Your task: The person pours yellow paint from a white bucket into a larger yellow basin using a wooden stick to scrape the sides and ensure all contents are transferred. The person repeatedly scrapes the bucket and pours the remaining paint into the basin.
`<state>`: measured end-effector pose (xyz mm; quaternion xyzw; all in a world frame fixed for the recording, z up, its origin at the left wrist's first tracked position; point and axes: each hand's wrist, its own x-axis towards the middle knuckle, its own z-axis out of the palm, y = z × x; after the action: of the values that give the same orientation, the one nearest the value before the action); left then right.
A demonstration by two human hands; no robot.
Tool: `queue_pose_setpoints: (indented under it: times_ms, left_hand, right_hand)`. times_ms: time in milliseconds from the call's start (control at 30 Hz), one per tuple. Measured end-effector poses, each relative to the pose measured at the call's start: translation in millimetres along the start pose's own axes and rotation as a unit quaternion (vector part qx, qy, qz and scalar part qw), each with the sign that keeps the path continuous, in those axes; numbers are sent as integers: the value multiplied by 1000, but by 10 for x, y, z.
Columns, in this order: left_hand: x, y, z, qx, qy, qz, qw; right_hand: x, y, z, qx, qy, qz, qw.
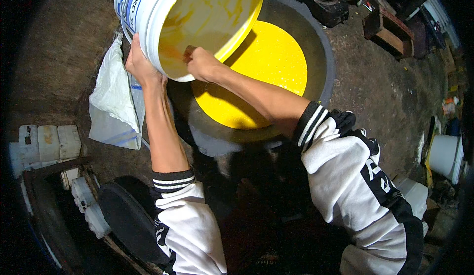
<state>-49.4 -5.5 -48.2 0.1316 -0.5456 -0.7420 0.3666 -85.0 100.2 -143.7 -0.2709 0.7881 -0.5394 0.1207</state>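
A white plastic bucket (153,19), printed with blue and dark lettering, is tilted on its side with its mouth facing right and towards me. Yellow residue streaks its inner wall and rim. My left hand (142,64) grips the bucket's outside near the lower left rim. At the mouth, my right hand (203,64) is closed around a small brown object (189,54) against the inside; its kind is unclear. Below the bucket stands a wide, dark round tub (322,60) with a pool of bright yellow liquid (274,64), speckled with small bubbles or glints. The bucket hides part of this pool.
A white woven sack (114,93) lies left of the tub. Several white plastic containers (48,141) and a dark round pan-like object (126,215) are at lower left. A wooden box (389,32) sits at upper right, and a white bucket (446,156) at far right.
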Motion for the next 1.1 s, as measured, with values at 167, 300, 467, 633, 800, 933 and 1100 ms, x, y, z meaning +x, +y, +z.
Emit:
queue_pose_setpoints:
  times_ms: [167,300,467,633,800,933,1100]
  left_hand:
    - [67,-29,-212,-13,9,0,1000]
    - [36,-99,-92,-36,19,-13,999]
    - [3,38,-205,-4,61,-12,998]
    - [-42,-377,29,-83,58,-4,995]
    - [263,-605,-345,-30,193,76,978]
    - [69,-524,-295,30,179,91,979]
    - [-13,-406,-169,15,169,101,980]
  right_hand:
    - [-334,-616,-463,411,-102,184,887]
    - [-821,-179,-1143,99,-54,-19,993]
    - [-1876,152,-2133,-382,-46,-196,902]
    - [-2326,541,-2336,-369,-109,189,903]
    - [-2548,1310,-2496,-437,-141,-65,886]
    - [-2466,751,-2430,-390,-180,21,903]
    - [-2500,1039,-2636,-411,-155,-2,899]
